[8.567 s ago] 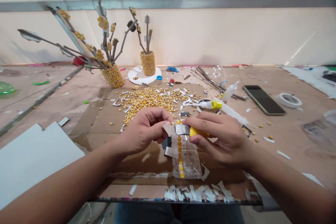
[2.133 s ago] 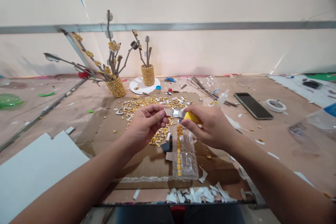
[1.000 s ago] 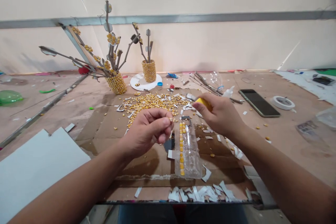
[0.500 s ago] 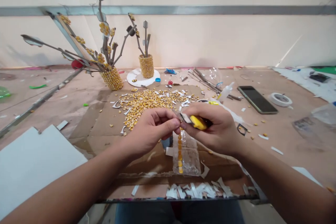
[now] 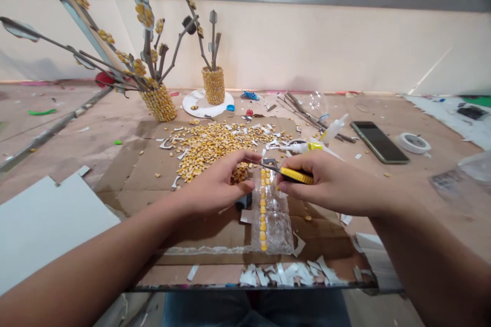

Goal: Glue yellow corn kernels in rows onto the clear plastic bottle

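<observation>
My right hand [image 5: 326,181] is closed around a yellow-and-black utility knife [image 5: 297,176], its blade pointing left. Beneath the blade lies a clear plastic bottle [image 5: 278,225], with a single row of corn kernels [image 5: 263,209] running along it. My left hand [image 5: 226,181] is just left of the bottle's far end, thumb and fingers apart, with nothing visible in it. Behind the left hand spreads a pile of loose corn kernels [image 5: 215,145] mixed with white scraps, on a sheet of cardboard [image 5: 130,163].
Two kernel-covered pots, one left [image 5: 159,104] and one farther back [image 5: 214,87], hold twigs. Glue bottles [image 5: 333,129], a phone [image 5: 379,142] and a tape roll [image 5: 413,143] lie right. White strips [image 5: 284,276] litter the front edge; a white board [image 5: 49,230] lies left.
My left fingers have parted from their pinch at the blade tip. My right hand has moved slightly right and turned the knife flatter. The view has tilted down a little.
</observation>
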`<move>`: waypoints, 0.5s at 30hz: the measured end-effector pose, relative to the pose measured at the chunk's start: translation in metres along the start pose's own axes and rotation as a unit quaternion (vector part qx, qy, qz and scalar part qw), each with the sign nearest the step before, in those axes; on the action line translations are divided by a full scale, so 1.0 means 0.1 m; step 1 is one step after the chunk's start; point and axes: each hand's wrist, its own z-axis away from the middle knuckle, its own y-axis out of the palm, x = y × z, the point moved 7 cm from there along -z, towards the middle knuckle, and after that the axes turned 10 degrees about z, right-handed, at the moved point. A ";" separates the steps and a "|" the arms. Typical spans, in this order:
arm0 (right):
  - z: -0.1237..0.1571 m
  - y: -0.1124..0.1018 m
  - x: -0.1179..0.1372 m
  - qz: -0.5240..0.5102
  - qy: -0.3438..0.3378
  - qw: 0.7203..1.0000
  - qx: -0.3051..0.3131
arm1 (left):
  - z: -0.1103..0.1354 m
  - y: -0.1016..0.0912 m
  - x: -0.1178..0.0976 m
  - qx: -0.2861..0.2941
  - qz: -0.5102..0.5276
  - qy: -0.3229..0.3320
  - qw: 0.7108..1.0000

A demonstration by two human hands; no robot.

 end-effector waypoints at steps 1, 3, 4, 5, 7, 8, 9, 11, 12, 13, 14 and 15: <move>-0.01 0.02 -0.02 -0.010 0.010 1.000 0.006 | -0.01 0.03 0.02 0.013 0.008 -0.007 1.000; -0.02 0.04 -0.06 -0.033 0.030 0.999 0.013 | -0.03 0.07 0.03 0.031 0.012 -0.001 0.999; -0.03 0.05 -0.07 -0.047 0.038 0.998 0.017 | -0.05 0.09 0.02 0.036 0.009 0.008 0.999; -0.04 0.05 -0.09 -0.059 0.045 0.997 0.023 | -0.06 0.11 0.02 0.041 0.005 0.013 0.999; -0.05 0.06 -0.11 -0.080 0.059 0.994 0.041 | -0.07 0.13 0.02 0.049 0.012 0.014 0.999; -0.05 0.07 -0.12 -0.089 0.065 0.993 0.052 | -0.07 0.14 0.03 0.051 0.020 0.009 0.998; -0.05 0.07 -0.14 -0.096 0.074 0.991 0.063 | -0.07 0.15 0.03 0.050 0.026 0.003 0.998; -0.05 0.09 -0.18 -0.102 0.099 0.986 0.092 | -0.06 0.16 0.05 0.051 0.033 -0.014 0.998; -0.05 0.10 -0.20 -0.102 0.111 0.983 0.104 | -0.05 0.16 0.05 0.050 0.034 -0.022 0.998; -0.05 0.11 -0.22 -0.101 0.120 0.981 0.114 | -0.04 0.17 0.05 0.049 0.035 -0.030 0.998; -0.05 0.12 -0.22 -0.100 0.126 0.980 0.120 | -0.04 0.17 0.06 0.049 0.038 -0.037 0.997; -0.05 0.12 -0.23 -0.101 0.130 0.979 0.123 | -0.03 0.18 0.06 0.050 0.041 -0.043 0.997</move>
